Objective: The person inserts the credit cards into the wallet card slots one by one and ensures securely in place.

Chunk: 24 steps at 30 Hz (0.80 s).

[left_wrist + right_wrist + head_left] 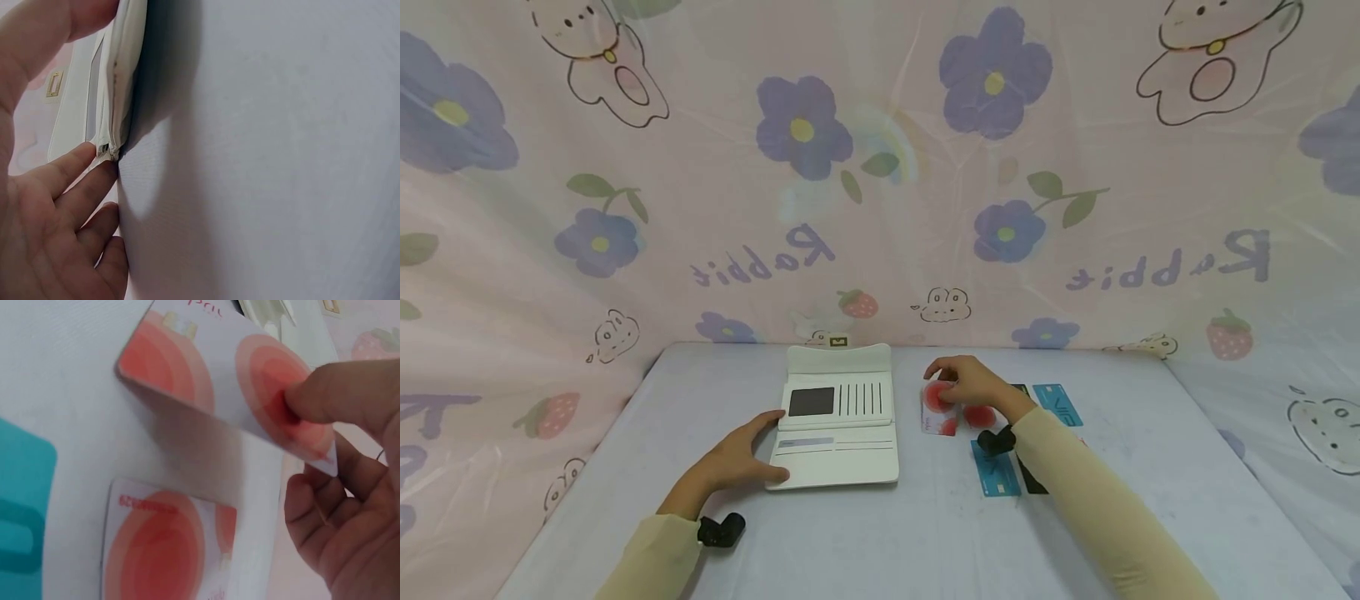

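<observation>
A white wallet lies unfolded on the table, its card slots and dark window facing up. My left hand rests at its left edge, thumb on the near corner and fingers along the side; the left wrist view shows those fingers fairly straight against the edge. Right of the wallet, my right hand pinches a white card with red circles between thumb and fingers. In the right wrist view this card is tilted, raised off the table at least on one side. A second red-patterned card lies flat nearby.
A blue VIP card lies beyond the right forearm, and another blue card nearer. A black card is partly hidden under the right sleeve. A patterned curtain hangs behind the white table.
</observation>
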Each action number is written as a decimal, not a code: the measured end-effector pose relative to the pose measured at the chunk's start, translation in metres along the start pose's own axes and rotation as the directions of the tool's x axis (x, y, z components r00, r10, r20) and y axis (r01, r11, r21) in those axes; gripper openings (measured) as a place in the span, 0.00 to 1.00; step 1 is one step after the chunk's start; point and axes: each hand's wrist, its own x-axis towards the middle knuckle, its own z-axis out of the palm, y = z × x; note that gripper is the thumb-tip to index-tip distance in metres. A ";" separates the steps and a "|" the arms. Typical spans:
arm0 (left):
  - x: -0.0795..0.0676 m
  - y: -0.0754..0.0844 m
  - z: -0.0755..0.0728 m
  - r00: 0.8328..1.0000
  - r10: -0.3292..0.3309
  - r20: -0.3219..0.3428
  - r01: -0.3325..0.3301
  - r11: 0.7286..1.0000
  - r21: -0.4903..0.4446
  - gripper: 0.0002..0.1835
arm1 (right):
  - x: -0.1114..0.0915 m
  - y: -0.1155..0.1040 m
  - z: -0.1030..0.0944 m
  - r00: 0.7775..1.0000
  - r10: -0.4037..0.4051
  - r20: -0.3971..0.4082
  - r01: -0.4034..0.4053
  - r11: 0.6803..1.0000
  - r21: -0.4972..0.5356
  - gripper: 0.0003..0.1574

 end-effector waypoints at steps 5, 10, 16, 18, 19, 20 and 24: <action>0.000 -0.001 0.001 1.000 0.000 -0.003 0.000 1.000 0.009 0.56 | -0.003 -0.001 -0.001 1.000 0.016 0.015 -0.016 1.000 0.026 0.23; 0.000 -0.002 0.001 1.000 0.005 -0.005 -0.005 1.000 0.006 0.56 | -0.007 -0.004 -0.002 1.000 0.011 0.010 -0.011 0.999 0.031 0.23; -0.001 0.000 0.000 1.000 0.007 -0.004 -0.007 1.000 0.013 0.56 | -0.011 -0.004 -0.002 1.000 0.004 0.002 -0.004 0.999 0.045 0.23; -0.002 0.000 0.000 1.000 0.005 -0.003 -0.004 1.000 0.019 0.56 | -0.011 -0.004 -0.002 1.000 -0.004 0.002 0.004 0.998 0.056 0.22; -0.002 0.000 0.000 1.000 0.003 -0.003 -0.003 1.000 0.019 0.56 | -0.011 -0.003 -0.002 1.000 -0.011 0.001 0.011 0.998 0.059 0.22; -0.002 0.000 0.000 1.000 0.001 -0.002 -0.001 1.000 0.020 0.56 | -0.012 -0.003 -0.002 1.000 -0.018 0.000 0.018 0.998 0.064 0.22; -0.002 0.000 0.000 1.000 -0.001 0.001 0.001 1.000 0.019 0.56 | -0.013 -0.006 -0.003 1.000 -0.024 -0.017 0.025 0.997 0.070 0.21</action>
